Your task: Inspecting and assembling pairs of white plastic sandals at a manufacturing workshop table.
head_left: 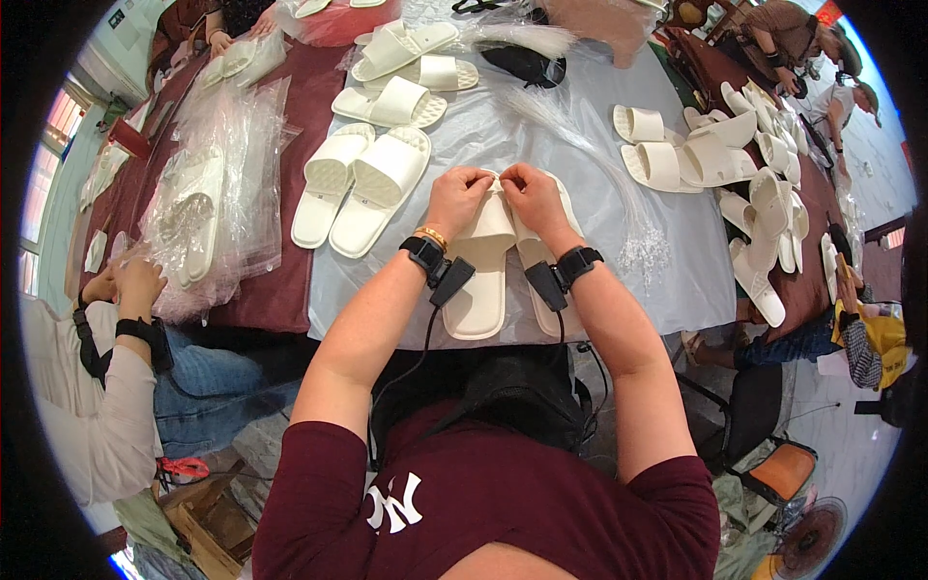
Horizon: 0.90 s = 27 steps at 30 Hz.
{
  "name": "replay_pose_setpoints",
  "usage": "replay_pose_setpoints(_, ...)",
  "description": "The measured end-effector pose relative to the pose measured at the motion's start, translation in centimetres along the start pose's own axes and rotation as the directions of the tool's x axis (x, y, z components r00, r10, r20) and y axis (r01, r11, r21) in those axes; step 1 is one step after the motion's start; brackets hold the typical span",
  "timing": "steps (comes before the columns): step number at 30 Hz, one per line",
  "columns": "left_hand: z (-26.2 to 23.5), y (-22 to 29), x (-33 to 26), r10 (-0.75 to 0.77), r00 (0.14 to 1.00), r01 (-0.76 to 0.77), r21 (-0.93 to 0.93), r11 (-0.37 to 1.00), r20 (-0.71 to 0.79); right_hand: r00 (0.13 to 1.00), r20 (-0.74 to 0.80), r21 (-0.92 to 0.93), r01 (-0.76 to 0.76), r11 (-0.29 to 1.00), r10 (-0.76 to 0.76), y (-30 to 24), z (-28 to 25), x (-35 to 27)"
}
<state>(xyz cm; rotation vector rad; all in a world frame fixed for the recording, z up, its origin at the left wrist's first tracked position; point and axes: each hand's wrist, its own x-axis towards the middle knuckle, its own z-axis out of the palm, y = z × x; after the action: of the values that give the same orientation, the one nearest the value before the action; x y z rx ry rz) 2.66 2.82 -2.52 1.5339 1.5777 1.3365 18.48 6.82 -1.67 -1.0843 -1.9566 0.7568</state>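
A pair of cream slippers lies in front of me at the table's near edge, toes pointing away. The left slipper (477, 290) shows most of its sole; the right slipper (538, 321) is partly covered by my right wrist. My left hand (457, 203) and my right hand (534, 201) meet over the toe ends, thumbs and fingertips pinched together. Whatever sits between the fingertips is too small to make out. Long clear plastic strands (592, 150) lie fanned out just right of my right hand.
More cream slippers (379, 184) stand to the left, with others stacked on the right (715, 150). Bagged slippers (198, 217) cover the dark red cloth at left. A black pouch (527, 66) lies at the back. A co-worker's hands (135, 280) are at the left edge.
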Motion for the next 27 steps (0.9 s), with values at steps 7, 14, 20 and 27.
replay_pose_setpoints(7,-0.03,0.12,0.03,-0.006,1.0,0.006,0.019,1.0,-0.016,1.0,0.011,0.005,-0.015,1.0,0.015,-0.3,-0.07,0.02)
replay_pose_setpoints(14,-0.07,-0.06,0.0,-0.03,0.999,0.03,-0.007,1.0,-0.014,1.0,0.013,0.0,-0.005,1.0,0.005,-0.23,0.04,0.01)
replay_pose_setpoints(20,-0.2,0.22,-0.05,0.016,1.0,-0.016,0.037,0.999,-0.001,0.999,0.026,0.0,-0.018,1.0,0.018,-0.29,-0.04,0.02)
replay_pose_setpoints(27,-0.25,-0.03,0.13,-0.013,0.999,0.011,0.048,0.999,0.051,0.999,0.034,-0.006,-0.001,1.0,0.001,-0.13,0.01,0.03)
